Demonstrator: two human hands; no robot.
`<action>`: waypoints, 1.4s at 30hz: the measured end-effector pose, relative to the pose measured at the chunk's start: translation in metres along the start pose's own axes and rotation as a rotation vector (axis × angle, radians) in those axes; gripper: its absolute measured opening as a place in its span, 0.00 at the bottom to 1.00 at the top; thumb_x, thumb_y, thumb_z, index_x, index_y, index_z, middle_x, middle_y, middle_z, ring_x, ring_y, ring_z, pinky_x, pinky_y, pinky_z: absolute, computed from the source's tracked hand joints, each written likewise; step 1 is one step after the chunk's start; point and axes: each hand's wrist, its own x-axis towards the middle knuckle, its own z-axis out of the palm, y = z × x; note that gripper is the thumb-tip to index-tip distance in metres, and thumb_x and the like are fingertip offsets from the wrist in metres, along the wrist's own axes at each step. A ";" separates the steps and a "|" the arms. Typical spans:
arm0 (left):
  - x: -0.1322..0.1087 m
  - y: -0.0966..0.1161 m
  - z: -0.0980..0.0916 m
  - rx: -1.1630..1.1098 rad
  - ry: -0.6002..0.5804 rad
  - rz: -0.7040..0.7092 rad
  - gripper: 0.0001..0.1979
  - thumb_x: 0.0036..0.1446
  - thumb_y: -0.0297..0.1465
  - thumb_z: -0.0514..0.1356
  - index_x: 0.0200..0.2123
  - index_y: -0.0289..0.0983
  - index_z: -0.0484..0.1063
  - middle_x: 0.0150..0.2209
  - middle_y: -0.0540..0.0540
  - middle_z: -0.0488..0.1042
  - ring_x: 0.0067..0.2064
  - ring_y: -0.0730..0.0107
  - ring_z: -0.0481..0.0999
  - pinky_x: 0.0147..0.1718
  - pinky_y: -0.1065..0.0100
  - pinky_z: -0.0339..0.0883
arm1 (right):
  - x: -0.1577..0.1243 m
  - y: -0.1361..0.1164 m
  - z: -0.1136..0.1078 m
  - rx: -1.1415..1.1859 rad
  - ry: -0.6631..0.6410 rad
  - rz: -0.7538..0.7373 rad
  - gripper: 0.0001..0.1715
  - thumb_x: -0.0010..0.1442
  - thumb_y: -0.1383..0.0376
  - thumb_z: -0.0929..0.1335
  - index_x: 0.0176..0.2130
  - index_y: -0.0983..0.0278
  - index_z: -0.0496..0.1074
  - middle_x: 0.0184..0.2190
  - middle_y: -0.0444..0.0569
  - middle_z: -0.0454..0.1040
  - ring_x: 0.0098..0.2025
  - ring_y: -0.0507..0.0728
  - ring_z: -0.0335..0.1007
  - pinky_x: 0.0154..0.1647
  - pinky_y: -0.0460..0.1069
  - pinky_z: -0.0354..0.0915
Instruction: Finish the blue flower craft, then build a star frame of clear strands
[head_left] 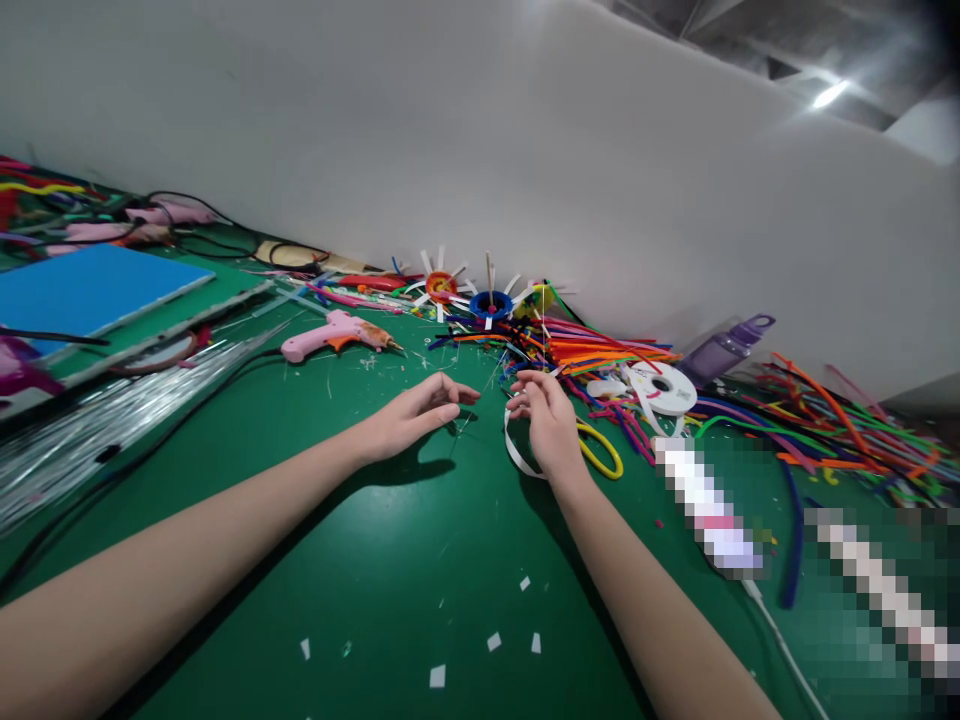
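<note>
My left hand (420, 415) hovers over the green table with its fingers stretched forward and the thumb apart. Nothing shows between them except fine clear strands near the tips. Opposite it, my right hand (551, 425) is loosely bent, fingers apart, with no object plainly held. A white strip (516, 450) curves down beside and behind this hand; whether they touch I cannot tell. Just right of the wrist lies a yellow loop (613, 462), perhaps a scissors handle, partly hidden by the hand. Beyond the hands sit a blue flower-like piece (491, 303) with a stick in it and an orange one (441, 287) with white strips.
A pink glue gun (337, 337) lies left of centre. Blue board (97, 290) and silvery strands (150, 415) occupy the left. Rightward are a white tape roll (664, 388), purple bottle (724, 350), colourful pipe cleaners (862, 430) and a blurred device (709, 510). White scraps (437, 677) dot the front.
</note>
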 end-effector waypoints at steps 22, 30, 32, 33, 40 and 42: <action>0.002 -0.003 -0.001 0.028 0.022 -0.014 0.12 0.62 0.42 0.52 0.38 0.38 0.61 0.52 0.39 0.67 0.56 0.59 0.65 0.54 0.51 0.55 | 0.025 0.010 0.003 0.204 0.095 -0.081 0.12 0.57 0.58 0.65 0.38 0.63 0.70 0.33 0.47 0.73 0.32 0.52 0.72 0.34 0.51 0.72; 0.004 -0.010 -0.003 0.036 0.043 0.012 0.12 0.61 0.42 0.52 0.40 0.38 0.61 0.47 0.42 0.67 0.52 0.61 0.66 0.52 0.53 0.57 | 0.032 0.016 0.012 0.273 -0.116 -0.037 0.21 0.47 0.59 0.74 0.41 0.63 0.72 0.40 0.51 0.76 0.43 0.57 0.73 0.44 0.55 0.73; 0.004 -0.011 -0.003 0.031 0.049 0.011 0.13 0.61 0.42 0.53 0.40 0.39 0.62 0.46 0.43 0.67 0.51 0.61 0.66 0.52 0.54 0.57 | 0.032 0.017 0.012 0.273 -0.140 -0.008 0.21 0.46 0.59 0.74 0.40 0.64 0.73 0.39 0.50 0.77 0.41 0.56 0.74 0.44 0.55 0.73; 0.004 -0.011 -0.003 0.029 0.049 0.011 0.13 0.61 0.42 0.53 0.40 0.39 0.62 0.46 0.43 0.67 0.51 0.62 0.66 0.52 0.54 0.57 | 0.031 0.017 0.013 0.275 -0.149 0.012 0.21 0.46 0.58 0.74 0.39 0.64 0.74 0.38 0.50 0.78 0.39 0.56 0.75 0.44 0.55 0.73; 0.005 -0.007 -0.002 0.046 0.051 -0.001 0.13 0.61 0.42 0.52 0.40 0.38 0.62 0.45 0.43 0.67 0.49 0.62 0.66 0.49 0.57 0.59 | 0.026 0.016 0.016 0.263 -0.191 0.140 0.20 0.44 0.57 0.75 0.36 0.65 0.75 0.33 0.49 0.79 0.32 0.54 0.76 0.39 0.53 0.73; 0.005 -0.006 -0.002 0.054 0.056 -0.010 0.13 0.61 0.42 0.53 0.40 0.38 0.63 0.45 0.43 0.66 0.48 0.63 0.66 0.48 0.57 0.59 | 0.025 0.016 0.017 0.251 -0.211 0.163 0.20 0.44 0.57 0.75 0.36 0.65 0.75 0.32 0.49 0.79 0.32 0.53 0.76 0.39 0.52 0.72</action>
